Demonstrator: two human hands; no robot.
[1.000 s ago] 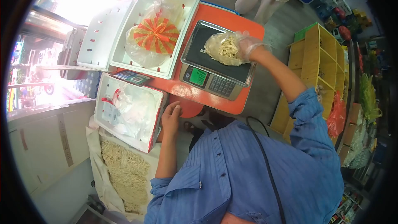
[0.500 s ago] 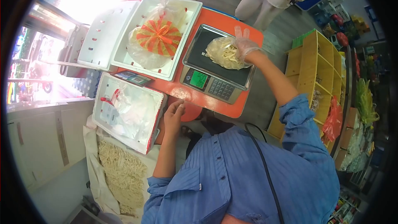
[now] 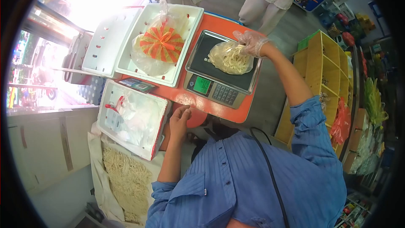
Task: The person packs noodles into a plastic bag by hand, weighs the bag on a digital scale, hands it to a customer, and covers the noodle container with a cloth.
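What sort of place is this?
Likely a small food shop, though I can't be sure: a digital scale bears a clear bag of pale strips, a foam box holds clear plastic, and yellow wooden shelving stands beyond.

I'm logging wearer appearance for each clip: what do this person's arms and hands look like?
The right hand wears a loose, transparent plastic glove; the left hand is bare. Blue sleeves end around the elbows, leaving both forearms uncovered. A black cable runs down the shirt.
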